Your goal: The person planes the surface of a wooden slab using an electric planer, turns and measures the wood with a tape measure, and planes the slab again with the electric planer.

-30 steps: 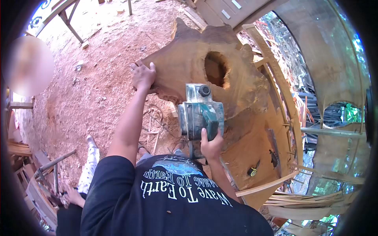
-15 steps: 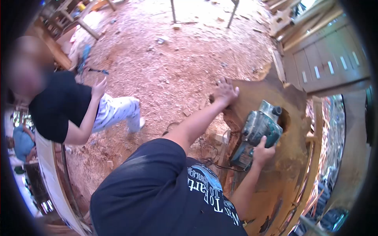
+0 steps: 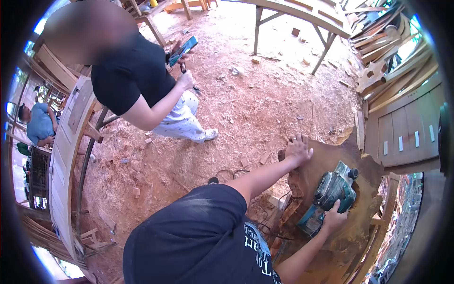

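Note:
My right hand (image 3: 335, 217) is wrapped round the handle of a teal belt sander (image 3: 331, 194), which rests on a brown wooden slab (image 3: 326, 158) with an irregular natural edge. A dark cord runs from the sander's near end toward my body. My left hand (image 3: 299, 150) lies flat near the slab's far left edge, fingers spread, a ring on one of them. It holds nothing. The sander's underside is hidden, as is the wood beneath it.
A co-worker in a black shirt (image 3: 127, 71) stands left, holding a teal flat object (image 3: 184, 49). Another person (image 3: 40, 123) sits further left beyond a wooden door panel (image 3: 64, 175). Wood shavings cover the floor (image 3: 265, 109). A wooden table (image 3: 302, 14) stands ahead, with stacked boards (image 3: 402, 85) at right.
My view has swung left, so the slab, sander and hands appear further right and lower. The co-worker shows more fully. Both my hands keep their places on the sander and slab.

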Demonstrator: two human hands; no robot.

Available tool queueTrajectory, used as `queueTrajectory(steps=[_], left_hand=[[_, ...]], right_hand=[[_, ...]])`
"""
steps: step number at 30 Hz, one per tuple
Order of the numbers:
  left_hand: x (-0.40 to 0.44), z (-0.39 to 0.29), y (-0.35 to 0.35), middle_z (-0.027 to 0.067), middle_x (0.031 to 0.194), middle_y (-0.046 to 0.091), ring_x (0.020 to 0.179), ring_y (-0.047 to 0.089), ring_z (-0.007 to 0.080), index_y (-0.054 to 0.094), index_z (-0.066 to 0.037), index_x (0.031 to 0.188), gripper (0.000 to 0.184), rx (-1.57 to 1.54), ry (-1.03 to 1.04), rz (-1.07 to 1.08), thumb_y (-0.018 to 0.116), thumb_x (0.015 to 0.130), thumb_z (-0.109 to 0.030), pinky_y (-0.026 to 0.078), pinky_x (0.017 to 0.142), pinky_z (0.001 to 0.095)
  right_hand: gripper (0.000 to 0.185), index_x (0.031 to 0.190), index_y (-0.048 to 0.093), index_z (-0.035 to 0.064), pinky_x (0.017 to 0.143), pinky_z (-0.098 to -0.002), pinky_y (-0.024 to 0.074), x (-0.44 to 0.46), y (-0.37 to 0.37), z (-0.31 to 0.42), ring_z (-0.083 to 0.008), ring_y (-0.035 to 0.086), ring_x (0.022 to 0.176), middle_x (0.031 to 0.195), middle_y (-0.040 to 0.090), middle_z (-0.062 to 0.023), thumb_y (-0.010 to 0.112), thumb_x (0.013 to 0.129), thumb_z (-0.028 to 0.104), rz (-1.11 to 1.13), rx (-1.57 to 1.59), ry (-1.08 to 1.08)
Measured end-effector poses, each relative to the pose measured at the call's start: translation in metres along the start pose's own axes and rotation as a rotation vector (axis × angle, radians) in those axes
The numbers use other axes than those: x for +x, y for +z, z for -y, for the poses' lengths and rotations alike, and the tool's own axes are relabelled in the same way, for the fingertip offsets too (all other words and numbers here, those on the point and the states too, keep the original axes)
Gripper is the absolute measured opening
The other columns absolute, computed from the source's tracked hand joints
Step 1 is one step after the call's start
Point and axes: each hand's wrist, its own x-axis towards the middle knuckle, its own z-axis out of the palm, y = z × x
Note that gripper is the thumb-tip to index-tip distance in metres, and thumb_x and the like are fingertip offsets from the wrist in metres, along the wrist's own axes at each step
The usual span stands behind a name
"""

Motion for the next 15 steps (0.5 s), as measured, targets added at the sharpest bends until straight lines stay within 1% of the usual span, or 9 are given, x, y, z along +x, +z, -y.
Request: queueTrajectory(steps=[1,3,4,6,7,10,12,15], left_hand=[[0.001,0.002,0.005,0.0298,0.137,0.043,0.130,0.045,0.0462,0.038,0.006,0.140,0.076,-0.026,0.005,-0.035,0.057,0.091,-0.049,0.051,0.096,0.0514],[0.001,0.004,0.008,0.0299,0.138,0.043,0.129,0.045,0.0461,0.038,0.006,0.140,0.076,-0.007,0.009,-0.059,0.057,0.091,-0.049,0.051,0.096,0.0515],[-0.001,0.004,0.011,0.0300,0.138,0.043,0.129,0.046,0.0461,0.038,0.006,0.140,0.076,0.002,0.013,-0.070,0.057,0.091,-0.049,0.051,0.095,0.0516],[-0.003,0.003,-0.001,0.0294,0.139,0.043,0.125,0.052,0.0422,0.035,0.006,0.143,0.077,0.000,0.009,0.009,0.054,0.094,-0.051,0.052,0.096,0.0488],[-0.003,0.002,-0.008,0.0290,0.139,0.043,0.123,0.055,0.0403,0.034,0.006,0.144,0.078,0.001,0.007,0.047,0.052,0.095,-0.051,0.052,0.097,0.0474],[-0.009,0.001,-0.011,0.0266,0.132,0.046,0.114,0.060,0.0382,0.038,0.005,0.140,0.074,0.030,0.008,-0.011,0.055,0.094,-0.050,0.054,0.092,0.0474],[-0.010,0.002,-0.014,0.0267,0.133,0.045,0.113,0.061,0.0386,0.038,0.005,0.139,0.073,0.013,0.001,0.017,0.055,0.094,-0.050,0.054,0.092,0.0474],[-0.011,0.002,-0.017,0.0265,0.133,0.045,0.112,0.062,0.0390,0.039,0.004,0.138,0.072,-0.006,-0.009,0.019,0.056,0.093,-0.050,0.054,0.091,0.0475]], right_hand=[[0.041,0.116,0.064,-0.0055,0.041,-0.0343,0.0436,0.001,0.001,0.000,-0.0187,0.057,0.043,0.067,0.063,-0.0118,0.068,0.095,0.029,-0.007,-0.016,-0.004],[0.046,0.119,0.065,-0.0032,0.044,-0.0351,0.0449,0.001,0.000,0.001,-0.0189,0.057,0.043,0.062,0.061,-0.0087,0.068,0.094,0.036,-0.025,-0.052,-0.008],[0.044,0.117,0.065,-0.0038,0.043,-0.0349,0.0448,0.000,0.000,0.002,-0.0193,0.057,0.043,0.065,0.063,-0.0104,0.068,0.094,0.033,-0.027,-0.060,0.000],[0.040,0.115,0.065,-0.0049,0.041,-0.0343,0.0445,0.002,0.000,0.007,-0.0199,0.057,0.043,0.071,0.066,-0.0139,0.070,0.093,0.028,-0.033,-0.076,0.016],[0.040,0.115,0.065,-0.0048,0.041,-0.0348,0.0449,0.006,0.000,0.009,-0.0204,0.058,0.044,0.073,0.067,-0.0142,0.070,0.093,0.028,-0.033,-0.086,0.010],[0.041,0.115,0.065,-0.0047,0.042,-0.0360,0.0465,0.013,0.002,0.008,-0.0221,0.060,0.046,0.077,0.068,-0.0153,0.071,0.092,0.029,-0.036,-0.077,-0.003],[0.042,0.115,0.065,-0.0046,0.044,-0.0367,0.0483,0.020,0.006,0.005,-0.0236,0.062,0.048,0.082,0.070,-0.0162,0.072,0.092,0.030,-0.034,-0.033,-0.004],[0.043,0.122,0.064,-0.0033,0.044,-0.0374,0.0468,0.038,0.017,-0.003,-0.0220,0.061,0.046,0.072,0.067,-0.0137,0.068,0.094,0.029,-0.063,0.044,-0.024]])
